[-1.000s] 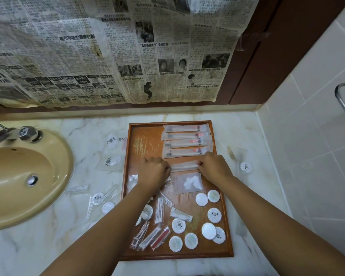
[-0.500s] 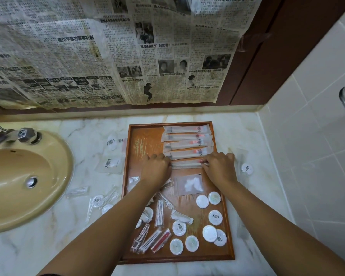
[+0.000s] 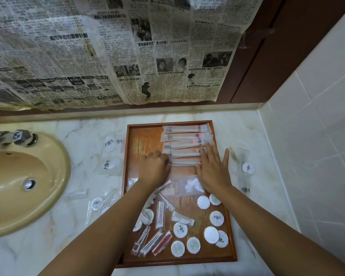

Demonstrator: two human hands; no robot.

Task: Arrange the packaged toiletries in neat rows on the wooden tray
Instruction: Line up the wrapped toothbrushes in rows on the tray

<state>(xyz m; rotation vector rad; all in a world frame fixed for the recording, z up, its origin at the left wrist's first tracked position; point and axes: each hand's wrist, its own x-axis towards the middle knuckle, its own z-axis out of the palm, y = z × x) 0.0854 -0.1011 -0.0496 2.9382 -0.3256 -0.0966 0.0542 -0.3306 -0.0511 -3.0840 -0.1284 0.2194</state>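
A wooden tray lies on the marble counter. Several long toothbrush packets lie in a stacked row at its far right. The nearest packet lies between my hands. My left hand is curled with its fingertips against that packet's left end. My right hand lies flat with fingers spread at the packets' right ends. Nearer me lie a clear pouch with white cotton, round white soap packets, and slim wrapped sticks.
A tan sink with a metal tap is at the left. More loose packets lie on the counter left of the tray; a round one lies to its right. Tiled wall on the right, newspaper behind.
Both hands slid the nearest long packet away from me up against the row. My right hand has opened flat from a closed grip.
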